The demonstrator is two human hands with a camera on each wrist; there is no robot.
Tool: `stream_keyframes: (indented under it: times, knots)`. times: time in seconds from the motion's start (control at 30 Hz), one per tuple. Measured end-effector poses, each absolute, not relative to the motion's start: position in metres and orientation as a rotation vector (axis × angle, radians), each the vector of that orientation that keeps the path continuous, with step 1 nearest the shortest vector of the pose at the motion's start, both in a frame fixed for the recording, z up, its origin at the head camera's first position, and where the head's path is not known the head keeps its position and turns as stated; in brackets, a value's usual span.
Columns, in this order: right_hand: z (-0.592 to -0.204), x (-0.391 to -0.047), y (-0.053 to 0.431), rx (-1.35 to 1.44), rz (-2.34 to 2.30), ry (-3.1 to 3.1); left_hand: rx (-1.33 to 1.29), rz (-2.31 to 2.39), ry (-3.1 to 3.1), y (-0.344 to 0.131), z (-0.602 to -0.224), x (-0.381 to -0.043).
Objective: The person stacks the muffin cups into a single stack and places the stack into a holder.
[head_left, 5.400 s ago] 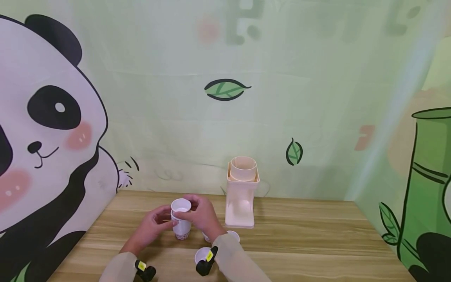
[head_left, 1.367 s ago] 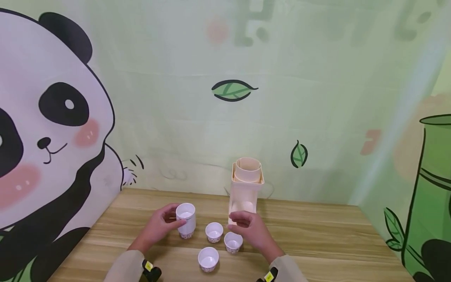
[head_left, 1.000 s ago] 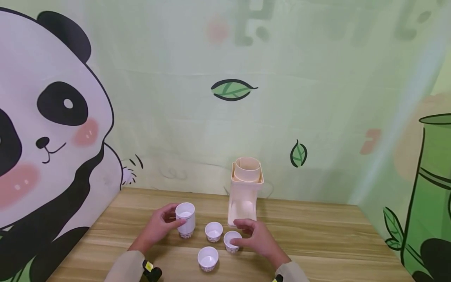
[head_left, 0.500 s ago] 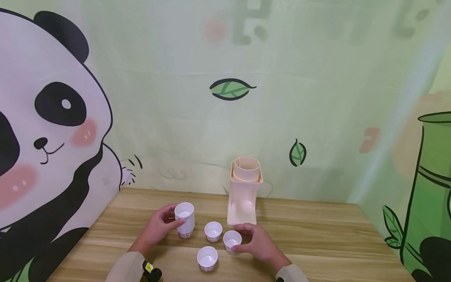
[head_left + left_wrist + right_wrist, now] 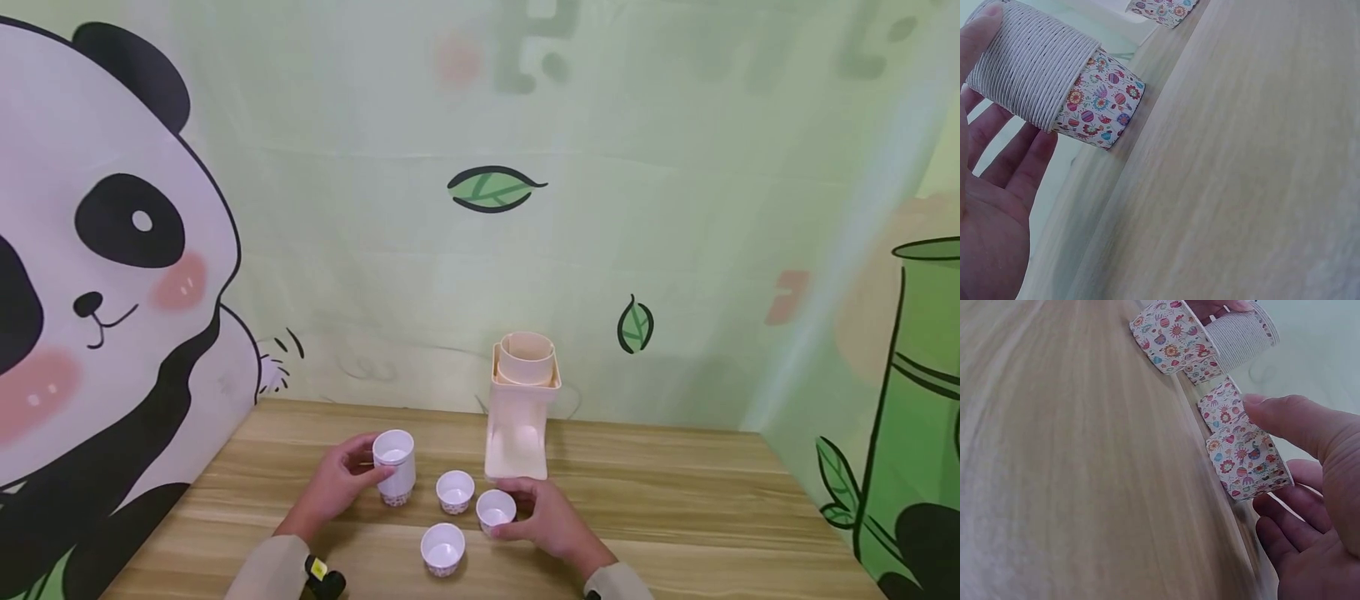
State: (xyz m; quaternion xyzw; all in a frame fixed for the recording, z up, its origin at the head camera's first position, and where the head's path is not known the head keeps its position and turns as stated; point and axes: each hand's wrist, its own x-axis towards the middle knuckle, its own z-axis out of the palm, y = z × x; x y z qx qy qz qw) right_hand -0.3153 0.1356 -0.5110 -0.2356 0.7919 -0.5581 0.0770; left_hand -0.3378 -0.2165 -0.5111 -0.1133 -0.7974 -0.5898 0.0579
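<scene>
On the left of the head view, my left hand (image 5: 337, 482) grips an upright stack of small white paper cups (image 5: 397, 477). The left wrist view shows several nested rims above the flowered lower part of the stack (image 5: 1100, 103). My right hand (image 5: 553, 518) holds a single paper cup (image 5: 491, 523), thumb at its near side and fingers behind it. Its printed flowers show in the right wrist view, where the thumb lies against the cup (image 5: 1247, 465). Two more paper cups stand upright between the hands, one farther back (image 5: 455, 497) and one nearer (image 5: 442, 554).
A pale pink cup dispenser (image 5: 517, 425) stands behind the cups, with a round tube in its top. The wooden table (image 5: 675, 492) meets a backdrop (image 5: 360, 250) printed with a panda and leaves.
Earlier, both hands were at the cup stack. My right hand has since moved right and forward of it, then come down onto the right-hand paper cup. My left hand stays on the stack.
</scene>
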Motion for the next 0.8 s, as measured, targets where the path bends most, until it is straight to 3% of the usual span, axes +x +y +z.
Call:
stream_keyframes:
  times: [0.8]
  knots:
    - [-0.5066,-0.3141,0.1320,-0.643,-1.697,2.409,-0.326,-1.786,-2.430,-0.2167,-0.5109,-0.3386]
